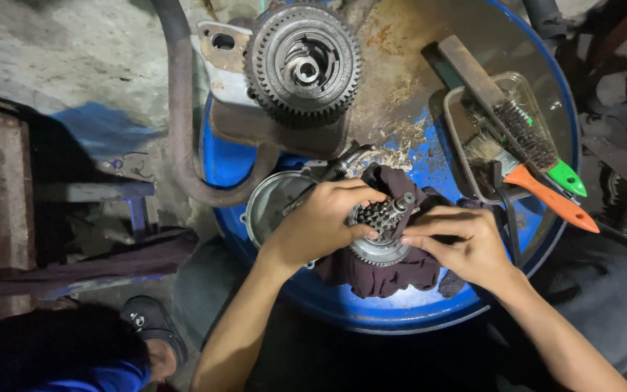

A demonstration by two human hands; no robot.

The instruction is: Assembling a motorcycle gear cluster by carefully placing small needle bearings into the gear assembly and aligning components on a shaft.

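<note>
I see a small gear shaft (384, 218), a stack of toothed wheels on a spindle, sitting just below the middle of the view on a dark maroon rag (379, 272) that lies on the blue drum top serving as the surface (415, 312). The shaft's thin end points up and to the right. My left hand (324, 221) is curled around the left side of the gear stack, fingers wrapped over it and gripping it. My right hand (466, 243) comes in from the right with fingers pressed together against the rag and the lower, larger gear, pinching cloth against metal.

Just left of the hands, partly hidden under my left hand, lies a round grey metal cover (270, 207). Above it, at the drum's far edge, stands a large clutch gear assembly (303, 64) with ringed teeth on a metal bracket. A rusty curved pipe (183, 138) runs down the drum's left side. To the right, a clear plastic tray (466, 156) holds a wire brush with a green handle tip (531, 134) and a paintbrush with an orange handle (546, 196). At lower left a black shoe (146, 323) rests on the floor.
</note>
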